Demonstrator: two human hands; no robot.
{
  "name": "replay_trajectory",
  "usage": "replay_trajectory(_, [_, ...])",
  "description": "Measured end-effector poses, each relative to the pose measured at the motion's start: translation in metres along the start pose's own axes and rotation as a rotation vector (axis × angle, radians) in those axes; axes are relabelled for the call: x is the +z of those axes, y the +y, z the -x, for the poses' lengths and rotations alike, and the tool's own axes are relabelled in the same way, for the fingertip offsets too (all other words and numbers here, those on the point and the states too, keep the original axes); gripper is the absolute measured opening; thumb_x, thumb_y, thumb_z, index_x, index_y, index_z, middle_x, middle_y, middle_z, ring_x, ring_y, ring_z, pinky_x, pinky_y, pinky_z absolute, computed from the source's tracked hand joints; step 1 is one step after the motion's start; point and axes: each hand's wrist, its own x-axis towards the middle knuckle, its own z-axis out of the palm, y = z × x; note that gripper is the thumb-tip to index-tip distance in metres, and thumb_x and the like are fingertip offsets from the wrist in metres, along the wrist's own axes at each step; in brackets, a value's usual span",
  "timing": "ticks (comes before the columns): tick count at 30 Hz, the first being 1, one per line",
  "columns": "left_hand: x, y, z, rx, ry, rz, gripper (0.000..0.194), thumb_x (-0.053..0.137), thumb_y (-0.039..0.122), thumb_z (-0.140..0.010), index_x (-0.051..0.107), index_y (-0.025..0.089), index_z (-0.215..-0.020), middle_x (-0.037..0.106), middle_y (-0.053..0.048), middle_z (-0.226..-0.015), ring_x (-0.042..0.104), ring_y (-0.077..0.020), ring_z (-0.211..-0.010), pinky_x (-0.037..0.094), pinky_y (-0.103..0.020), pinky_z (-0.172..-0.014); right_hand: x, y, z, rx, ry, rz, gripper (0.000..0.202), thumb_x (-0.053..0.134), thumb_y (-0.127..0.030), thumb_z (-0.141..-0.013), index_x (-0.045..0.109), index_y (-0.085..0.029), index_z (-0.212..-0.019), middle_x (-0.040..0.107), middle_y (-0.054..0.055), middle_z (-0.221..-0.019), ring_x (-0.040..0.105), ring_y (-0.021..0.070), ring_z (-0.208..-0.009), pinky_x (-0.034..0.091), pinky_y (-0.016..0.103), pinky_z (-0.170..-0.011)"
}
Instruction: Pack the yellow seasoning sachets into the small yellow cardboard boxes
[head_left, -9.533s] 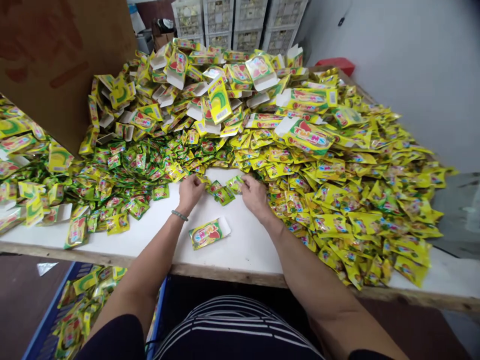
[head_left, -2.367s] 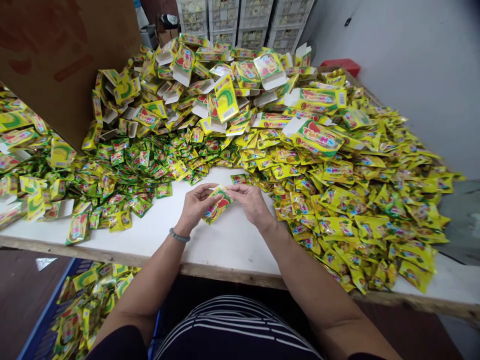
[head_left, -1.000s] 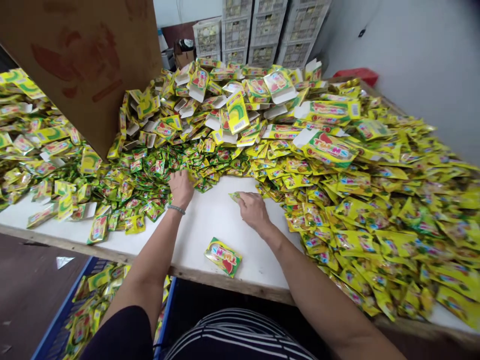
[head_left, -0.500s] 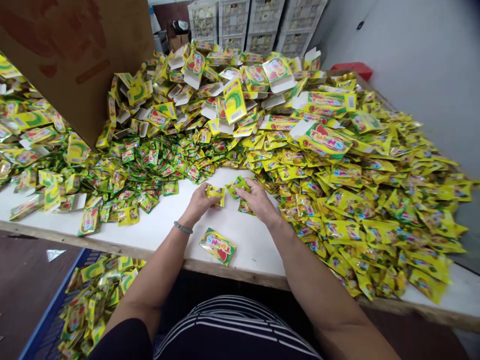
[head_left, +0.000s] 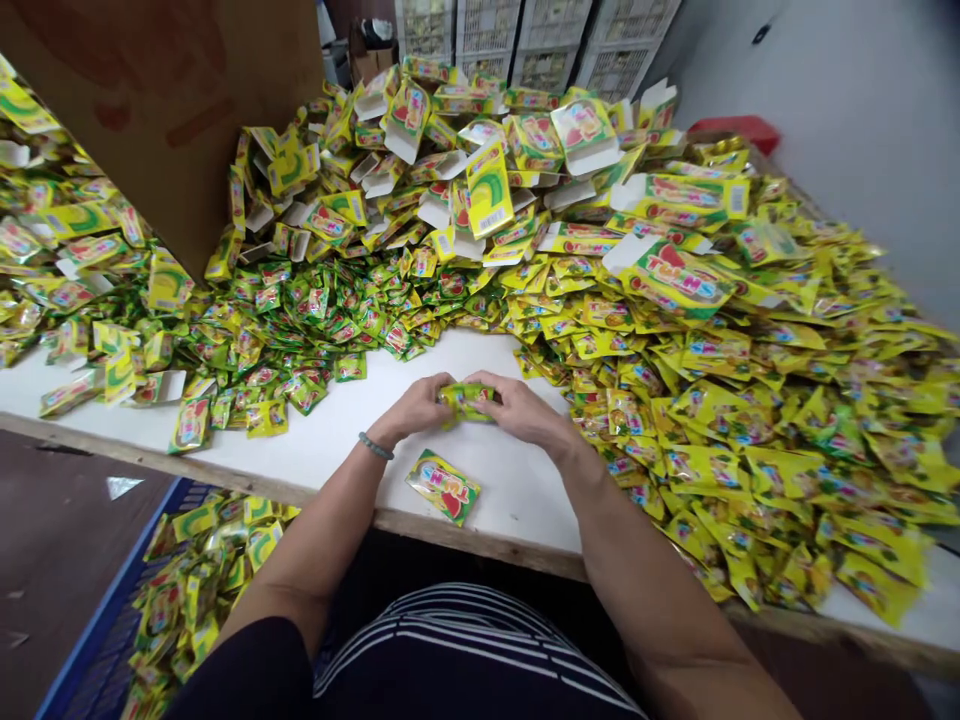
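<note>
Small sachets (head_left: 469, 402) were pinched between the left hand (head_left: 421, 405) and right hand (head_left: 519, 410), over the middle of the surface (head_left: 517, 490).
They looked bunched together, outside the printed carton (head_left: 444, 487) nearer by. Much seemed undone: open-flapped cartons (head_left: 487, 190) heaped far, mostly green packets (head_left: 300, 335) left, yellow pouches (head_left: 720, 430) right. These crowded the hands; a cardboard box (head_left: 165, 110) hid part of the far left.
</note>
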Motion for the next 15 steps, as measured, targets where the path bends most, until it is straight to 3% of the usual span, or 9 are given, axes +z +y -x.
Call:
replay_trajectory(2, [0.0,0.004,0.003,-0.003,-0.099,0.089,0.021,0.065,0.02,-0.063,0.061,0.015,-0.083,0.057,0.003,-0.07,0.049,-0.0102,-0.064,0.038,-0.022,-0.058,0.0,0.0,0.001,0.025,-0.025,0.049,0.029,0.059,-0.028,-0.081,0.065,-0.023,-0.109,0.059,-0.003,-0.075,0.051,0.0149,-0.068,0.04,0.026,-0.064])
replay_trajectory(5, [0.0,0.005,0.004,-0.019,-0.13,0.215,0.027,0.07,0.035,-0.072,0.063,0.013,-0.087,0.061,0.0,-0.071,0.051,-0.0104,-0.063,0.039,-0.024,-0.06,0.004,0.004,0.0,0.063,0.018,-0.001,0.04,0.062,-0.034,-0.08,0.058,-0.024,-0.118,0.053,-0.005,-0.068,0.049,0.0146,-0.062,0.038,0.026,-0.059])
replay_trajectory(9, [0.004,-0.004,0.001,-0.014,-0.032,0.203,0.041,0.075,0.051,-0.071,0.062,0.013,-0.081,0.058,0.001,-0.065,0.049,-0.0084,-0.057,0.036,-0.022,-0.055,0.016,0.0,-0.002,0.128,0.145,-0.075,0.051,0.07,-0.038,-0.072,0.056,-0.022,-0.119,0.061,-0.002,-0.081,0.057,0.0157,-0.07,0.046,0.028,-0.064])
replay_trajectory(12, [0.011,-0.011,-0.002,-0.03,0.028,0.242,0.05,0.079,0.057,-0.065,0.057,0.015,-0.079,0.055,0.004,-0.061,0.048,-0.0077,-0.051,0.037,-0.022,-0.051,0.024,-0.012,-0.001,0.208,0.071,-0.2,0.044,0.072,-0.045,-0.071,0.057,-0.022,-0.106,0.067,0.002,-0.088,0.064,0.0186,-0.078,0.052,0.03,-0.067])
replay_trajectory(15, [0.009,-0.009,-0.002,0.008,0.102,0.221,0.052,0.08,0.058,-0.064,0.053,0.017,-0.08,0.059,0.001,-0.066,0.055,-0.0111,-0.055,0.044,-0.025,-0.053,0.025,-0.02,0.0,0.265,0.081,-0.27,0.037,0.07,-0.049,-0.07,0.055,-0.022,-0.09,0.067,0.001,-0.079,0.065,0.0177,-0.065,0.051,0.028,-0.057])
